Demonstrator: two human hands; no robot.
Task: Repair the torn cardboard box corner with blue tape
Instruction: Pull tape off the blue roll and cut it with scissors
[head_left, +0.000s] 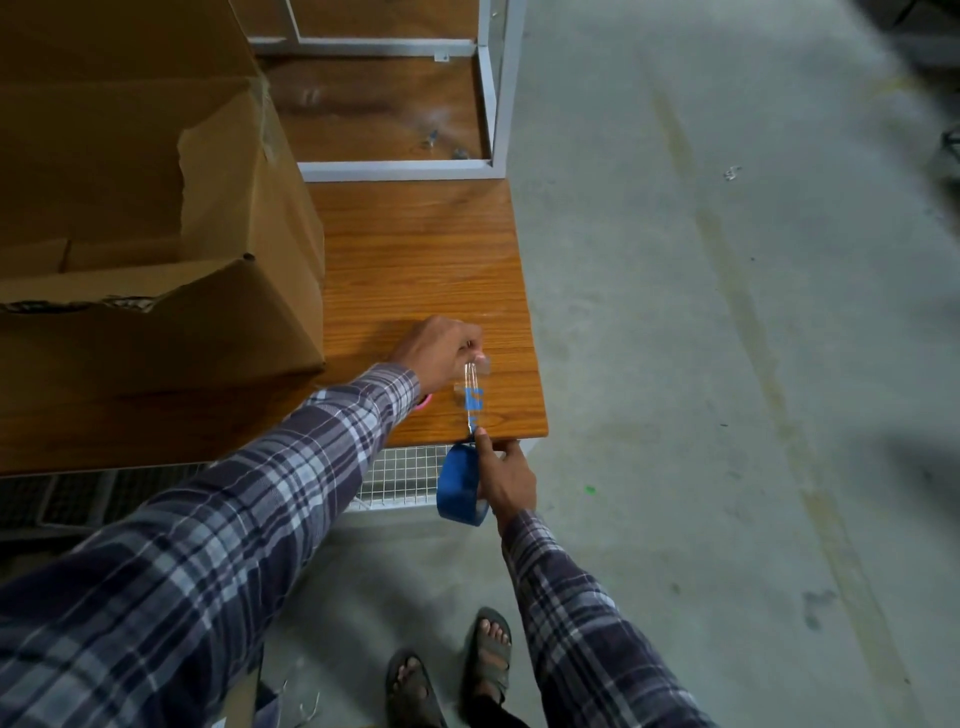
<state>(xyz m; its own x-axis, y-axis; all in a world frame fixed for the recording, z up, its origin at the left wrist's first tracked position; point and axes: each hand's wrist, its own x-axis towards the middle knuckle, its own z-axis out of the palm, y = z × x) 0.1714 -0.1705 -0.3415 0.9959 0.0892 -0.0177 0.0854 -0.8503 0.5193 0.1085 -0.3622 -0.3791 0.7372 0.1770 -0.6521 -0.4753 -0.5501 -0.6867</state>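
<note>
While the left hand (441, 345) hovers low over the wooden counter (415, 260), its fingers pinch the free end of a tape strip (471, 397), mostly pale and glossy with a blue patch midway. That strip runs toward six o'clock, down to the blue tape roll (460, 483) just off the counter's near edge. Right hand (506, 475) grips the roll, fingers curled round it, index finger pointing up at the strip. Over at nine o'clock sits the cardboard box (156, 234), flaps open, a ragged tear along its near rim. Plaid sleeves on both arms, sandalled feet on the concrete floor (727, 364).
</note>
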